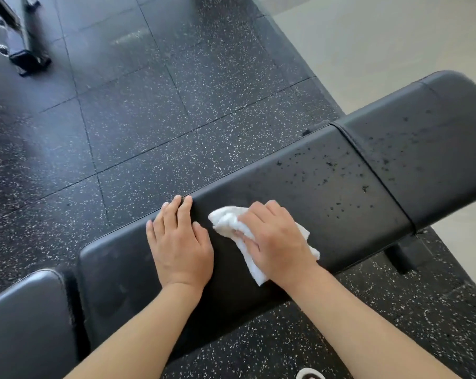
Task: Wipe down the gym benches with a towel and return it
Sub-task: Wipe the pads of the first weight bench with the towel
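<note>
the right hand (275,242) presses a crumpled white towel (232,221) onto the black bench pad (327,192), fingers curled over it. just left of it, the left hand (181,244) lies flat, fingers straight.

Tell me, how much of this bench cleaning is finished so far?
Done, seemingly: the pad area around the left hand shows no specks. In hand: the right hand presses the white towel on the bench. Left: the dark specks farther right, any other benches, and returning the towel.

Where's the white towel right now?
In the head view, the towel lies on the black bench pad, under the right hand, beside the left hand.
</note>
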Tool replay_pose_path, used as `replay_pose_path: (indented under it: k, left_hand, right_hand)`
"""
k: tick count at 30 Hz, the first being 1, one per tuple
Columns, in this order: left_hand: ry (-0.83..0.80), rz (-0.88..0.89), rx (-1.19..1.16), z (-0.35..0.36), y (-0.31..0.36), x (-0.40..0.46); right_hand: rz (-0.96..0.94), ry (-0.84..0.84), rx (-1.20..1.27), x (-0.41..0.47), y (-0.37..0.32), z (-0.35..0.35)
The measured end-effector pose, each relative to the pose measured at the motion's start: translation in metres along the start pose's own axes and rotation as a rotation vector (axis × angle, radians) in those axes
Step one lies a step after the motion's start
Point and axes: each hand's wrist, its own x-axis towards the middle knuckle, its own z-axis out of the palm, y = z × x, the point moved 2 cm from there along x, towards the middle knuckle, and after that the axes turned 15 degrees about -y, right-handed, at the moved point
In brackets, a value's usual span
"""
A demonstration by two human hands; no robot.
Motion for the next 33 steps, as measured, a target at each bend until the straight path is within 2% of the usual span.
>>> replay_pose_path:
  k: [4, 9, 13, 19, 22, 25, 30, 33]
  left_hand:
    - [0.026, -0.001, 0.021, 0.002, 0.002, 0.001]
    - [0.035, 0.003, 0.016, 0.003, 0.004, 0.004]
    - [0.024, -0.001, 0.018, 0.001, 0.005, 0.003]
    - [0.043, 0.01, 0.024, 0.004, 0.001, 0.004]
    - [0.058, 0.013, 0.025, 0.004, 0.002, 0.003]
    - [0.051, 0.015, 0.022, 0.004, 0.002, 0.004]
    - [0.063, 0.024, 0.036, 0.006, 0.001, 0.005]
    - [0.074, 0.029, 0.035, 0.006, 0.001, 0.006]
  right_hand:
    - [0.123, 0.06, 0.016, 0.09, 0.005, 0.001]
    - [0.195, -0.039, 0.016, 0.147, -0.001, 0.015]
    - [0.2, -0.001, 0.055, 0.1, -0.013, 0.007]
    - [0.184, 0.022, 0.057, -0.049, -0.026, 0.01]
    - [0.17, 0.073, 0.075, -0.069, -0.025, 0.01]
    - [0.183, 0.054, 0.084, -0.025, -0.023, 0.008]
    - [0.229, 0.051, 0.069, 0.11, -0.01, 0.013]
    - [0.276, -0.028, 0.049, 0.16, -0.007, 0.019]
